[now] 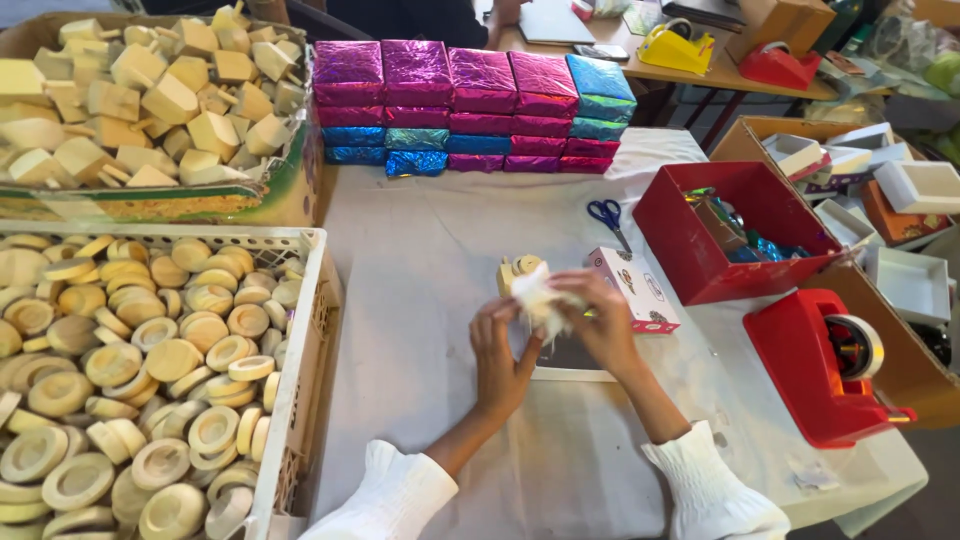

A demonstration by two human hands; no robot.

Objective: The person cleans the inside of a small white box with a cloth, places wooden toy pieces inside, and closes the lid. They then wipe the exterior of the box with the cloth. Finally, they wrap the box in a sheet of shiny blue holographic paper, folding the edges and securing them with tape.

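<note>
Currently a wad of white tissue (541,300) is being pinched against a small round wooden piece (520,270) above the grey tablecloth (430,300), both the left hand (500,360) and right hand (600,320) being closed on it. Probably the tissue is best being kept taut and pressed evenly round the wood, beside the small patterned box (635,288).

Both hands (545,335) pinch white tissue (540,300) — wooden piece (518,270) behind.

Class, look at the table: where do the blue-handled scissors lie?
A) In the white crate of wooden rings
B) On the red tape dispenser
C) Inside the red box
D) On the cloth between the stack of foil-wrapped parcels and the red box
D: the scissors lie flat on the white cloth, below the foil-wrapped parcels and just left of the red box.
</note>
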